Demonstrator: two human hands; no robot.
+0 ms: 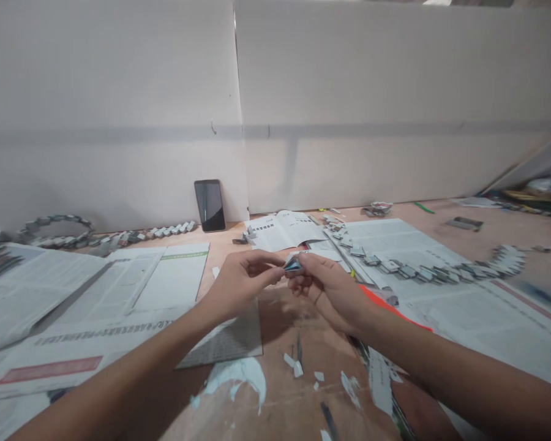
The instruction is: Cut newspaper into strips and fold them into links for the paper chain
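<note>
Between my two hands, above the middle of the wooden table (pixel 280 331), is a small folded piece of paper (pixel 294 266) with a bluish inside face. My left hand (pixel 243 275) pinches its left edge between thumb and forefinger. From the other side, my right hand (pixel 326 282) grips it with the thumb on top and the fingers curled beneath. To the right, a zigzag chain of folded paper links (pixel 408 269) curves across a newspaper sheet (pixel 395 239). Small paper scraps (pixel 297 367) lie on the table below my hands.
A dark phone (pixel 210 205) leans upright against the white wall panel (pixel 119 122). Another folded paper chain (pixel 165 231) runs along the wall at left. Newspaper sheets (pixel 92 331) cover the left side. An open printed booklet (pixel 284 229) lies beyond my hands, and an orange-red strip (pixel 395 309) lies behind my right forearm.
</note>
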